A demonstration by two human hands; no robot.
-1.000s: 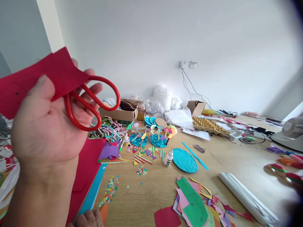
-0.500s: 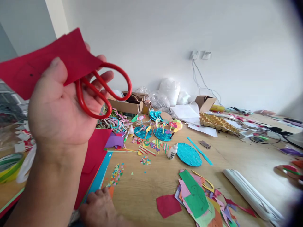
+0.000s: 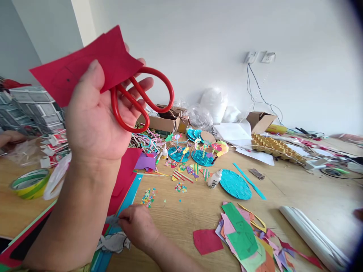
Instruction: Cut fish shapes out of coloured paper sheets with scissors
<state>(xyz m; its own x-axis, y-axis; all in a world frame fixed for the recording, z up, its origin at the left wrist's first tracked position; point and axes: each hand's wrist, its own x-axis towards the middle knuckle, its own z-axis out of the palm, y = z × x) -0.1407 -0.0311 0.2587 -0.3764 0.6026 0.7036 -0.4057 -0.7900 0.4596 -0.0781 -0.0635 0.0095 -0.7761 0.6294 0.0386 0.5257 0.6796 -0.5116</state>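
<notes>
Raised at the upper left, my left hand (image 3: 96, 117) holds a folded piece of red paper (image 3: 85, 64) under its thumb, with a pencilled outline and a dark dot on it. The same hand also keeps a pair of red-handled scissors (image 3: 127, 109); the loops stick out past the fingers and the blades are hidden behind the paper. Low on the table, my right hand (image 3: 138, 224) has its fingers pinched on a small grey paper cut-out (image 3: 112, 220). Just below lies a grey fish-shaped paper cut-out (image 3: 116, 241), on blue paper sheets (image 3: 129, 196).
Red sheets (image 3: 127, 170) lie under my left forearm. Green and other paper pieces (image 3: 241, 234) are piled at front right beside a red square (image 3: 208, 241). Behind stand a glue bottle (image 3: 214, 179), a blue disc (image 3: 235, 184) and paper fish (image 3: 193, 171). Another person's hand (image 3: 13, 138) shows far left.
The view has turned left, so things sit further right. My right hand has come back from the sheets' edge, fingers now pinching grey paper; the fish cut-out has come into sight.
</notes>
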